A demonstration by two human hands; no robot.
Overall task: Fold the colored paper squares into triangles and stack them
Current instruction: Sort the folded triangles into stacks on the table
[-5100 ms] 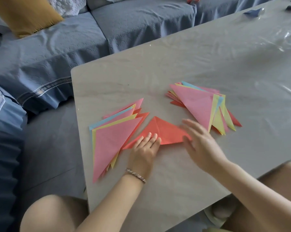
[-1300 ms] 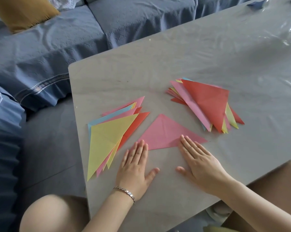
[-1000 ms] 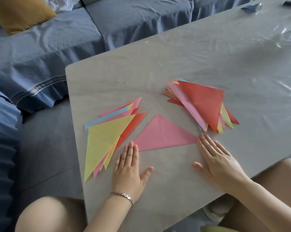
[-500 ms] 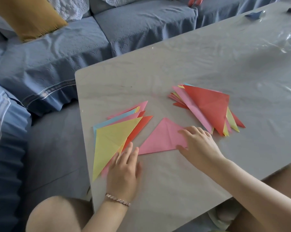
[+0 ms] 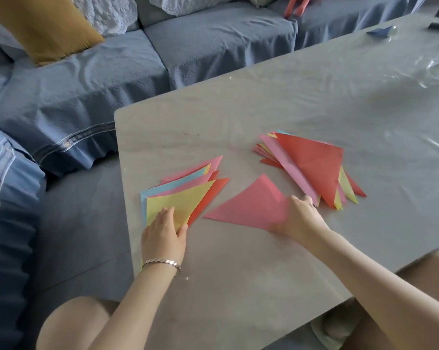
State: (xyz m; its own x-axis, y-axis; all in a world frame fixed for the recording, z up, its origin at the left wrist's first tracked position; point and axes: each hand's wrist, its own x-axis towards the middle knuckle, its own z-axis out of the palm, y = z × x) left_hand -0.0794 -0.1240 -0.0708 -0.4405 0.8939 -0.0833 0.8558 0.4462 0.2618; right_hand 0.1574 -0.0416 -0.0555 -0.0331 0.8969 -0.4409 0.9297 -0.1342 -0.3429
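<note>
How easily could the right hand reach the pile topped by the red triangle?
Probably easily. The right hand, gripping a corner of the pink triangle, sits right beside that pile, and nothing lies between them. Its fingers are occupied with the paper, though.

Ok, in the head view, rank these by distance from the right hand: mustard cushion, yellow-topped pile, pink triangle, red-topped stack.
1. pink triangle, gripped by the right hand itself.
2. red-topped stack, just beyond the hand, on the right.
3. yellow-topped pile, across on the left.
4. mustard cushion, far left on the sofa.
</note>
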